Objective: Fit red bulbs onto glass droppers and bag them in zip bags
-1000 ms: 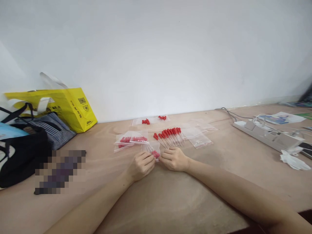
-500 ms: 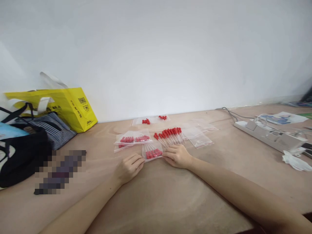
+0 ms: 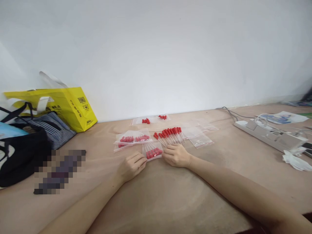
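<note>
A clear zip-lock bag (image 3: 154,152) lies on the table between my hands, with several glass droppers in it, their red rubber bulbs towards me. My left hand (image 3: 133,166) is closed at the bag's near left corner, fingers pinched together. At the near right corner, my right hand (image 3: 177,156) pinches the bag's edge. Just beyond my right hand lies a fanned row of loose droppers (image 3: 170,134), red bulbs pointing away. Left of these, filled bags of droppers (image 3: 133,137) overlap one another. Flat clear bags (image 3: 201,140) lie to the right of the row.
By the wall are more droppers (image 3: 146,121) on clear plastic. A yellow bag (image 3: 83,117), a striped bag (image 3: 59,125) and a black bag (image 3: 31,159) stand at left. At right sit a white power strip (image 3: 268,136) with cables and a crumpled white wrapper (image 3: 296,161).
My left hand has shifted slightly right along the bag's near edge. My right hand has barely moved, and the bag and loose droppers lie where they were.
</note>
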The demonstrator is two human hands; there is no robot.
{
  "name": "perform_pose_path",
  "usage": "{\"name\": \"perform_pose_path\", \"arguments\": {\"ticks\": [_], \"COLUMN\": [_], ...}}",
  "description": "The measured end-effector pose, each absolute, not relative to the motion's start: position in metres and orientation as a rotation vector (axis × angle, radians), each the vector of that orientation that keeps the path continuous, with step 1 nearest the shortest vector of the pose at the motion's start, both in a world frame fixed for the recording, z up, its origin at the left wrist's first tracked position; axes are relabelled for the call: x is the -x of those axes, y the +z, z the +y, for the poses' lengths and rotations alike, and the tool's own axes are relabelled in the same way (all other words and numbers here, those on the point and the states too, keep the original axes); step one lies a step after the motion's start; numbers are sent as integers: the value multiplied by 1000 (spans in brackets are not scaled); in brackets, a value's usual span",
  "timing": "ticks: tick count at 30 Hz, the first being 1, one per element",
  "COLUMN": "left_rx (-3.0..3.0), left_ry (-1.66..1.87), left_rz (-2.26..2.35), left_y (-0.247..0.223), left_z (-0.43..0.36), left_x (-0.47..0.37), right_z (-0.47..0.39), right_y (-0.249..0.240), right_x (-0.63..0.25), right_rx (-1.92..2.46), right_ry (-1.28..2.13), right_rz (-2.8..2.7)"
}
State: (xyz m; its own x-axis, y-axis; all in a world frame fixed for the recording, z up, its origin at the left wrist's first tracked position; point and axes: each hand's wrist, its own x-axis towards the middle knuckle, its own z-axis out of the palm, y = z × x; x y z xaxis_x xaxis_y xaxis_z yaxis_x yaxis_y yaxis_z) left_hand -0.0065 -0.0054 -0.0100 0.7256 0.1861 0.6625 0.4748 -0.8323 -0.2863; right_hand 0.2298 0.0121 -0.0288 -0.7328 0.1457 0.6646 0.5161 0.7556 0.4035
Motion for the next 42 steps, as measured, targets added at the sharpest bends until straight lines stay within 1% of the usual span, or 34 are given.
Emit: {"name": "perform_pose_path", "arguments": {"ticks": [5,15,21,30,34,37,42], "left_rx": [2492,2441,2447,2517,2522,2541,2667], "left_ry": [-822,-822,-840,-794,-733,-728,-812], "left_rz": [-500,-484,-506,-591,-629,-630,-566], "left_y": [-8,-10,-9,-8,-7,-9,-8], "left_z": [-5,-4,-6,-9,-10,-10,-9], "left_x": [0,3,4,9,9,10,10], "right_z": [8,15,15,14,14,11,3], "right_y": [-27,-29,-25,-24,-26,-25,-23], "right_x": [-217,-182,-188,-221,-228,-229,-214], "right_rx": [568,357,275,314,379,548,778], "right_ry": [-749,-846,-884,-840,-796,-720,-599], "right_rz": [-2298,-2389,-2435,-2395,-2418,-2448,-2471]}}
